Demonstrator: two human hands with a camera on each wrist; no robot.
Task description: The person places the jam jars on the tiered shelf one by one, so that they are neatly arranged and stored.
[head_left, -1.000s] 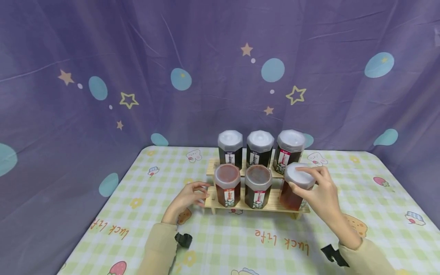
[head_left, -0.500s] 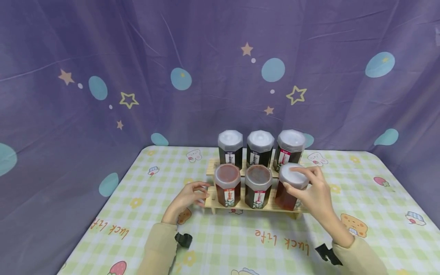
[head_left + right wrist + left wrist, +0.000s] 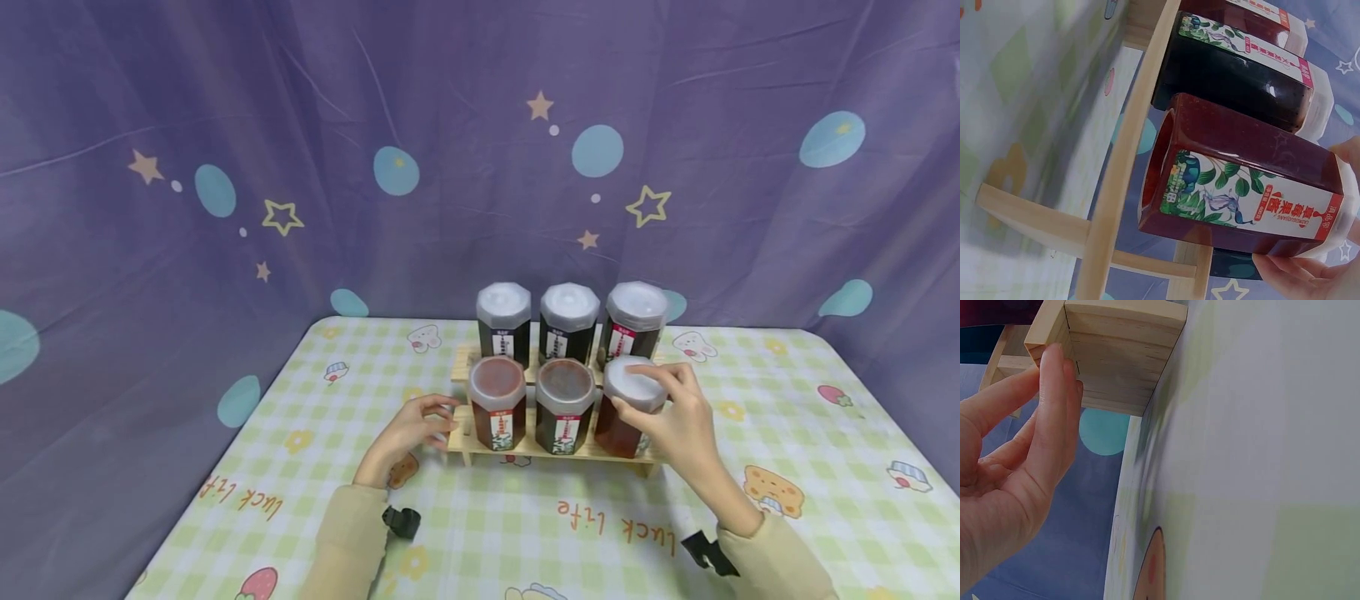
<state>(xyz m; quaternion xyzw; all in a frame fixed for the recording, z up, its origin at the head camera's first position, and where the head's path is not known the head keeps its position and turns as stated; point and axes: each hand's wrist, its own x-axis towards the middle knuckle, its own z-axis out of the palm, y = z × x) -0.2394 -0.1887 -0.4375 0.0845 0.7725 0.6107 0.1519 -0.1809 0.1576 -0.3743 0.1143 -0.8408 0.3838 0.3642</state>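
My right hand [image 3: 686,429] grips a red-brown fruit-syrup jar [image 3: 621,429] by its white lid, thumb on the near side, fingers over the top. In the right wrist view the jar [image 3: 1241,194] shows its printed label and part of its underside at the shelf's front edge; whether it rests on the board I cannot tell. It stands at the right end of the lower tier of a two-tier wooden rack [image 3: 461,429]. My left hand [image 3: 408,433] touches the rack's left end with fairly straight fingers, seen against the wood [image 3: 1116,344] in the left wrist view.
On the lower tier are another red jar [image 3: 498,408] and a dark jar [image 3: 562,408]. Three dark jars with white lids, including the right one [image 3: 633,321], stand on the upper tier. A checked cloth [image 3: 360,367] covers the table; a purple curtain [image 3: 465,217] hangs behind.
My right hand has moved the red-brown jar to the left along the lower tier, closer to the dark jar. The left hand has stayed at the rack's left end.
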